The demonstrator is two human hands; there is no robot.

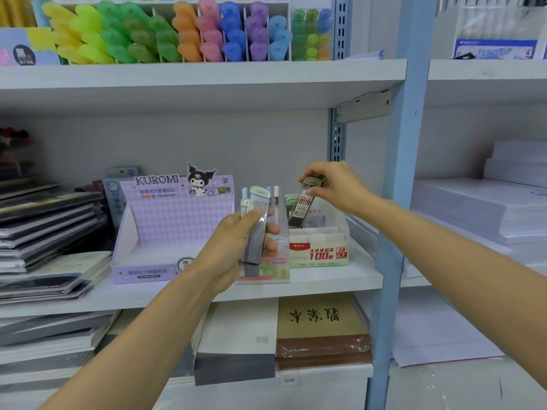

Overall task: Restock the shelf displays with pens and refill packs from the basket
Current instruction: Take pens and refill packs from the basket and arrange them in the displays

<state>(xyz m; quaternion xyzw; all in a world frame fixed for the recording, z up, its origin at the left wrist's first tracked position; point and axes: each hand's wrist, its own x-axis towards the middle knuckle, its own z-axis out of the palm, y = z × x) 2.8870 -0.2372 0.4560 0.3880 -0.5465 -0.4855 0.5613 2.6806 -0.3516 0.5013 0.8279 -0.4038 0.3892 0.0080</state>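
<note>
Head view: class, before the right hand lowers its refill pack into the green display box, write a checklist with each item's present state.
1. Grip: right hand pinches refill pack near its cap: ok.
2. Size: the pack's 0.7 label matches green display box marked 0.7: ok.
3. Aim: the pack's lower end points into the box: ok.
4. Free room in that slot: cannot tell.
5. Stock: left hand grips spare packs: ok.

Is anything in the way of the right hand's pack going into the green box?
Nothing visible. The right hand pinches the refill pack by its cap, lower end at the open top of the green box. The left hand, gripping more packs, is aside.
</note>
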